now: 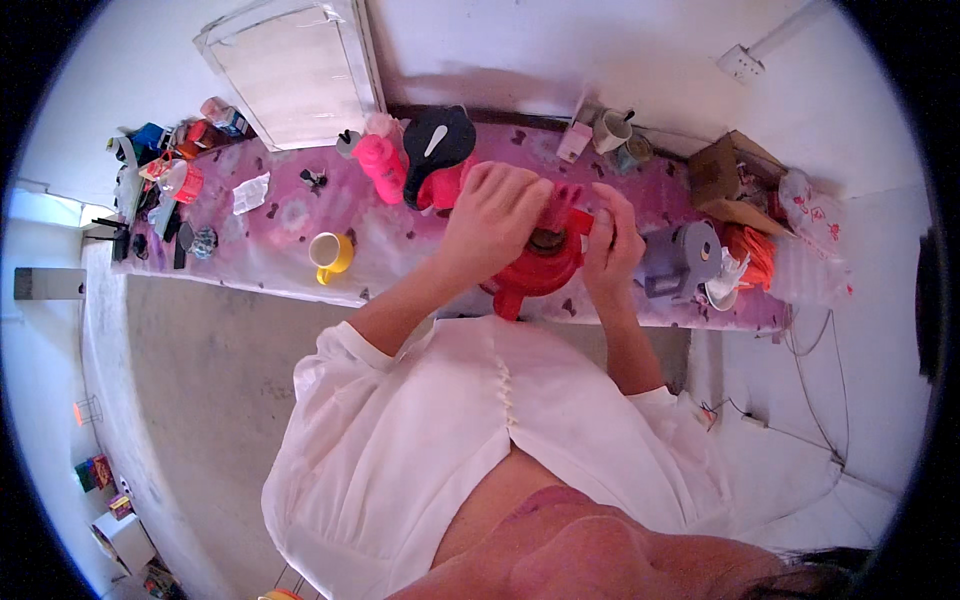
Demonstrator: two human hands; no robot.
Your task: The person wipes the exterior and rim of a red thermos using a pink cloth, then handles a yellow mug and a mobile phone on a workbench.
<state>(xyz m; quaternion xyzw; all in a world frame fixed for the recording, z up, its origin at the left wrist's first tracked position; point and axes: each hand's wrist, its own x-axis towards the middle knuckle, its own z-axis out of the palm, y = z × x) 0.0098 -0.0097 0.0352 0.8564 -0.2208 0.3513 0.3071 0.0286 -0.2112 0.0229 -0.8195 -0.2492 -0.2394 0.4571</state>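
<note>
A red jug (pixel 540 277) stands at the table's front edge, close against my white top. Its mouth is uncovered and looks dark inside, and a spout-like red part points toward me. Over the mouth, my left hand (pixel 497 218) is closed on a translucent red piece (pixel 562 207), perhaps a lid; the fingers hide much of it. At the jug's right side, my right hand (pixel 614 238) has its fingers bent around the red upper part. Just right of that hand is a grey jug (pixel 682 262).
A yellow mug (pixel 331 257) stands left on the patterned pink tablecloth (pixel 400 262). Behind my left hand are a pink bottle (pixel 379 168) and a dark rounded object (pixel 438 147). Farther right are light mugs (pixel 611 131), a cardboard box (pixel 730 180) and an orange bundle (pixel 752 257).
</note>
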